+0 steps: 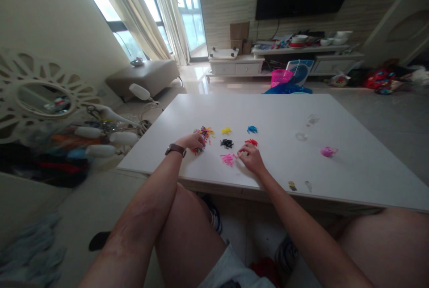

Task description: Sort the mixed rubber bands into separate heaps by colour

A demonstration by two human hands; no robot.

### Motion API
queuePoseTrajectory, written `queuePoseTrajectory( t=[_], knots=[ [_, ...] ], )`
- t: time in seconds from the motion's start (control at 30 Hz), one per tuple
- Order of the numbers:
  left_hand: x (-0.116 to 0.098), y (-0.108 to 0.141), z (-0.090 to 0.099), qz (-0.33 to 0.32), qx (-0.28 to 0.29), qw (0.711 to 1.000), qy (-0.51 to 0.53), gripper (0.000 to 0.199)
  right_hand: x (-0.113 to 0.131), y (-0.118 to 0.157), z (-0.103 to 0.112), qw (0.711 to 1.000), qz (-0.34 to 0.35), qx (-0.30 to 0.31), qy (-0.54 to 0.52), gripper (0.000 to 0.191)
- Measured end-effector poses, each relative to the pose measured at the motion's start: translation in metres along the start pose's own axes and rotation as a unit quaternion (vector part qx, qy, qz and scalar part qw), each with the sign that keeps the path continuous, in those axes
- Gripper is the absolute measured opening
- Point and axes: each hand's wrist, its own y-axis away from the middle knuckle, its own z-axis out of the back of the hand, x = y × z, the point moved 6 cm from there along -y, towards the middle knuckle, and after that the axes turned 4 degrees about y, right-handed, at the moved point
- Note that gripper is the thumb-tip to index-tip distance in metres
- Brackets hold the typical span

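Observation:
My left hand [194, 141], with a watch at the wrist, is at the mixed-colour pile of small pieces [205, 132]; its fingers are bent down and their tips are too small to make out. My right hand [250, 157] rests between the pink pile [228, 159] and the red pile [251, 142], its thumb and fingers drawn together near the pink pieces. Whether anything is between those fingers is too small to tell. A black pile [227, 144] lies between the hands. Behind it are a yellow pile [226, 131] and a blue pile [252, 129].
On the white table [281, 113] stand a pink item [329, 151] and two clear items [313, 120] to the right. Two small flat pieces [292, 186] lie near the front edge. A pink basket [280, 78] is beyond the far edge, and white lamp shades [124, 138] are at the left.

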Motion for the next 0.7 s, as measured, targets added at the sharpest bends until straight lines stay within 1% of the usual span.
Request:
queuePoseTrajectory(
  t=[0.1,0.2,0.27,0.33,0.4,0.53,0.7],
  knots=[
    [-0.001,0.007,0.008,0.001,-0.037,0.999,0.007,0.011,0.0,0.0,0.0,1.0,-0.005,0.0,0.002,0.01],
    [-0.003,0.017,0.02,-0.003,-0.102,0.995,0.013,0.013,0.0,0.0,0.0,1.0,-0.01,0.001,0.004,0.011],
    [-0.003,0.023,0.026,0.006,-0.142,0.989,0.028,0.016,0.001,0.0,0.0,1.0,-0.009,0.001,0.006,0.012],
    [-0.003,0.028,0.029,0.019,-0.171,0.984,0.042,0.016,0.001,0.0,0.001,1.0,-0.006,0.002,0.007,0.013],
    [-0.004,0.03,0.029,0.023,-0.18,0.981,0.06,0.016,0.0,0.0,0.001,1.0,-0.005,0.001,0.007,0.013],
    [-0.004,0.028,0.028,0.019,-0.18,0.979,0.098,0.017,-0.002,0.0,0.0,1.0,-0.007,-0.002,0.005,0.012],
    [-0.003,0.024,0.029,0.008,-0.192,0.978,0.087,0.016,-0.003,0.0,-0.001,1.0,-0.008,0.001,0.01,0.012]
  ],
)
